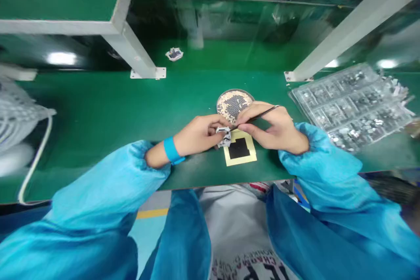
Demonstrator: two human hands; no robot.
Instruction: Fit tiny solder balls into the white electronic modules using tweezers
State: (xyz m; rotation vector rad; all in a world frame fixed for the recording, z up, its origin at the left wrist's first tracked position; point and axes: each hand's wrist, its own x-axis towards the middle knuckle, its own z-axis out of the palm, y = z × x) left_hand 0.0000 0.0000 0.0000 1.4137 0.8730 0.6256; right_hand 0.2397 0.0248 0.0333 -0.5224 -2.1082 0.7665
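My left hand (205, 133) grips a small white plastic part (224, 137) between thumb and fingers, just above the green bench. Pinched in my right hand (272, 127) is a pair of dark tweezers (262, 113), slanting down to the left. Its tip meets or nearly meets the white part; the exact contact is too small to tell. Under the hands lies a pale yellow sheet (252, 157) with a black patch (239, 148). Behind them a round dish (223, 95) holds many small beige and grey pieces, partly covered by my right hand.
Stacked clear trays (352, 105) of small parts lie at the right. Another small white part (174, 54) sits at the back. Metal posts (138, 52) rise at the rear left and right. A white fan-like object (19, 122) with a cable (37, 162) stands at the left.
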